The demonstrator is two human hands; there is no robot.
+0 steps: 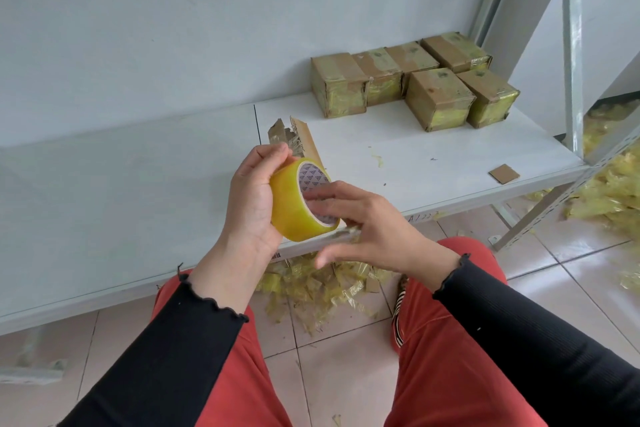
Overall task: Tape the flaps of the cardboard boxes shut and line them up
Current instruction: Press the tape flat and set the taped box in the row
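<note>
The left hand (251, 198) grips a roll of yellowish clear packing tape (299, 204), fingers curled over the far side of the roll and the palm against its outer face, holding it above the near edge of the white table (433, 149). The right hand (367, 222) is blurred; its fingers are spread and fairly straight, the fingertips lying across the open end of the roll at the printed cardboard core, and whether they pinch a loose tape end cannot be told. Behind the roll, partly hidden by the left hand, an open cardboard box (304, 140) sits on the table with a ragged, tape-covered flap standing up. Farther back on the right, six taped cardboard boxes (415, 80) stand close together against the wall, four in a back row and two in front of them. A small scrap of cardboard (504, 173) lies near the table's right edge. Crumpled yellow tape scraps (322, 282) are heaped on the tiled floor under the table, with more beside the metal shelf frame (573, 45) at right. The person wears black sleeves and red trousers.
</note>
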